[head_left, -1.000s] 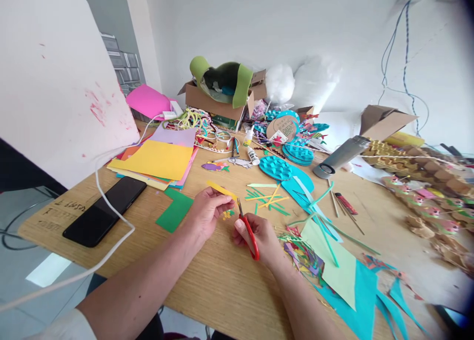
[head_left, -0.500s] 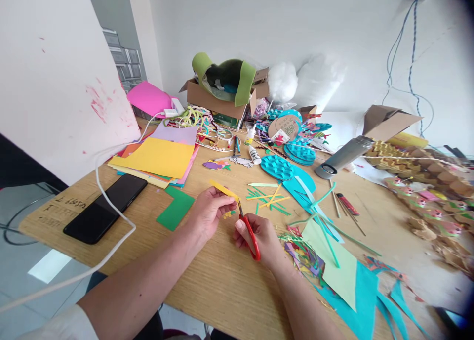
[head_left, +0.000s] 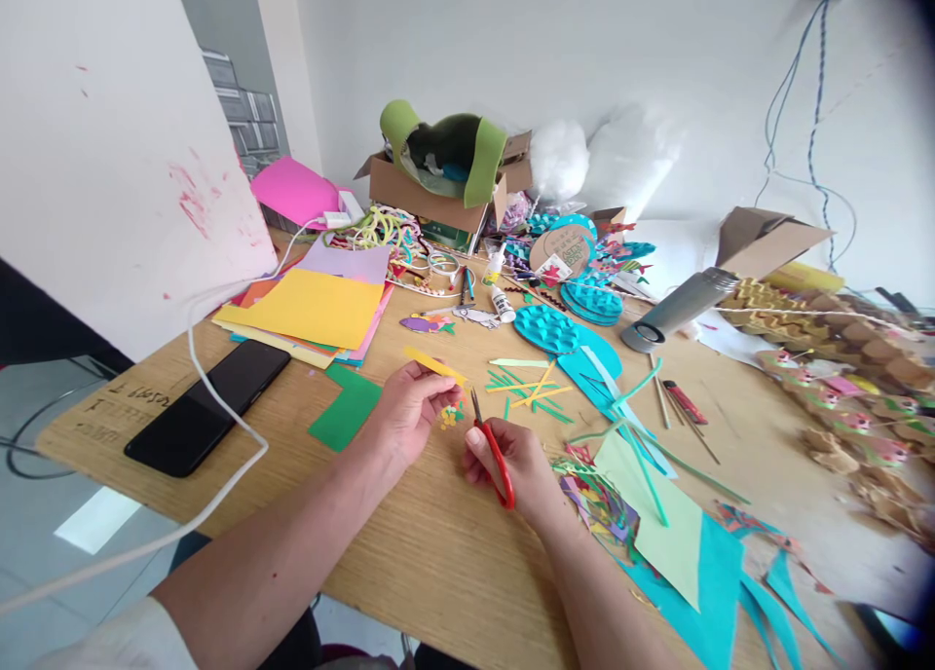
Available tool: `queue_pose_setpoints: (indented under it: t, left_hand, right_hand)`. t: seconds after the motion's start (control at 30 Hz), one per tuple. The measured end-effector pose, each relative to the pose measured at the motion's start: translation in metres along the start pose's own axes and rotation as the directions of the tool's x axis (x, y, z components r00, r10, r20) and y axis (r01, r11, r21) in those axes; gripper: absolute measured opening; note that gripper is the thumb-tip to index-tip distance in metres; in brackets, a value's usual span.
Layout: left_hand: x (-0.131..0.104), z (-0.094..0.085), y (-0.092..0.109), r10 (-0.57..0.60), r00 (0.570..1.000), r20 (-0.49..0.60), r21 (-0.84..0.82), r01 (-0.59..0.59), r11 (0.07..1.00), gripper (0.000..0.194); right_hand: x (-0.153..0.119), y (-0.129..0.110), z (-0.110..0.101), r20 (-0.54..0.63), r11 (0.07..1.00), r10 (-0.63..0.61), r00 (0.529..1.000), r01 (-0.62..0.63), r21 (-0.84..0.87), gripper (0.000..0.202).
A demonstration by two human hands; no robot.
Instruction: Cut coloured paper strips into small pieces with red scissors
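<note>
Slanting from far left to near right, a yellow strip is pinched between the left hand's thumb and fingers above the desk. Small cut pieces lie just below its near end. Further right, the right hand is closed around red-handled scissors, their blades pointing away, tips near the strip.
</note>
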State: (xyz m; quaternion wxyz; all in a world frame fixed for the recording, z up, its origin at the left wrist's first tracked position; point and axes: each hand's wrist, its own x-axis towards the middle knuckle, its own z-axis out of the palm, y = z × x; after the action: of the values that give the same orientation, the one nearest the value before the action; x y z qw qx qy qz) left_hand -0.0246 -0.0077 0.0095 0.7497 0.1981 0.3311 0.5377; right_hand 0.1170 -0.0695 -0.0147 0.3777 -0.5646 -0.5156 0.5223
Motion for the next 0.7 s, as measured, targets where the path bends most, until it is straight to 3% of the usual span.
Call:
queue_pose_setpoints:
  t: [0.2, 0.7]
  left_hand:
    - [-0.0017, 0.0000, -0.0017, -0.022, 1.000, 0.022, 0.031, 0.022, 0.999, 0.025]
    - [-0.0051, -0.0002, -0.0074, -0.039, 0.997, 0.069, 0.097, 0.032, 0.995, 0.031]
  right_hand:
    - [-0.0016, -0.0024, 0.0014, 0.034, 1.000, 0.003, 0.999, -0.003, -0.014, 0.045]
    - [0.0000, 0.0020, 0.0006, -0.017, 1.000, -0.020, 1.000, 0.020, 0.021, 0.045]
